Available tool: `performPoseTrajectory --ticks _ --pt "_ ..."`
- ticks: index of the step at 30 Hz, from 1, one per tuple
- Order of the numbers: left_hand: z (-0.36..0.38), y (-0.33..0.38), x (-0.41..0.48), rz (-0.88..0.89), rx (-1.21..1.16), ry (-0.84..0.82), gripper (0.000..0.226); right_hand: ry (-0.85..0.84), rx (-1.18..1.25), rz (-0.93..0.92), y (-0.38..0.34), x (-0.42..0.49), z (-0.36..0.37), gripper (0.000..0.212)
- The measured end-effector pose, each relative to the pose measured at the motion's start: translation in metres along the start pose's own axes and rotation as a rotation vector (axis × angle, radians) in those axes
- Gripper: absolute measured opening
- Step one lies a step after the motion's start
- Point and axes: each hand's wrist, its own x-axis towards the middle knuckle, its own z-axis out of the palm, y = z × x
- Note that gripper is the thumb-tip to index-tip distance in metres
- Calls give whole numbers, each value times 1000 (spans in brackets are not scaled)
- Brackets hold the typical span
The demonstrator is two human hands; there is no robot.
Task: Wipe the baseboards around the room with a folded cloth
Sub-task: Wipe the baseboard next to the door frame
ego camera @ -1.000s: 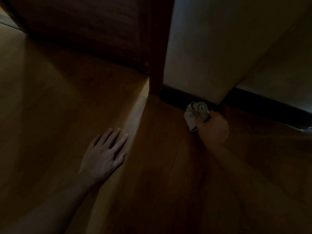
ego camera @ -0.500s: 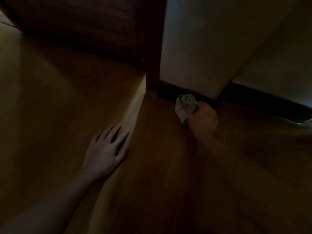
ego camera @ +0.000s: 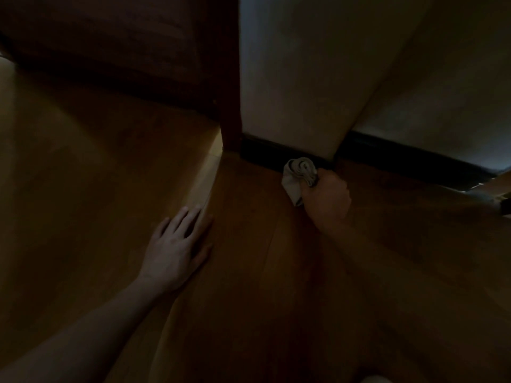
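Note:
The room is dim. A dark baseboard (ego camera: pixel 265 153) runs along the foot of a pale wall, turns an outer corner and continues to the right as a second stretch of baseboard (ego camera: pixel 409 158). My right hand (ego camera: pixel 326 200) grips a bunched light cloth (ego camera: pixel 297 175) and holds it against the baseboard just left of that corner. My left hand (ego camera: pixel 177 244) lies flat on the wooden floor (ego camera: pixel 249 299) with its fingers spread, well left of the cloth.
A dark wooden door frame (ego camera: pixel 231 78) stands left of the pale wall (ego camera: pixel 293 78), with a dark door panel beside it. A lit strip of floor runs from the frame's foot toward my left hand. A dark object sits at the right edge (ego camera: pixel 497 200).
My right hand has slid the cloth left along the baseboard, then slightly back toward the corner. My left hand stays flat on the floor.

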Motion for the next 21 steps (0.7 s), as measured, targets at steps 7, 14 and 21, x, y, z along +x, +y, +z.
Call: performPoseTrajectory --ticks 7,14,21 --pt "-1 3 -2 -7 -20 6 74 60 0 19 22 -3 -5 27" --pt "0 1 1 -13 16 -15 73 37 6 35 18 0 -8 28" --pt "0 3 0 -22 18 -8 69 -24 21 -27 1 1 -3 26"
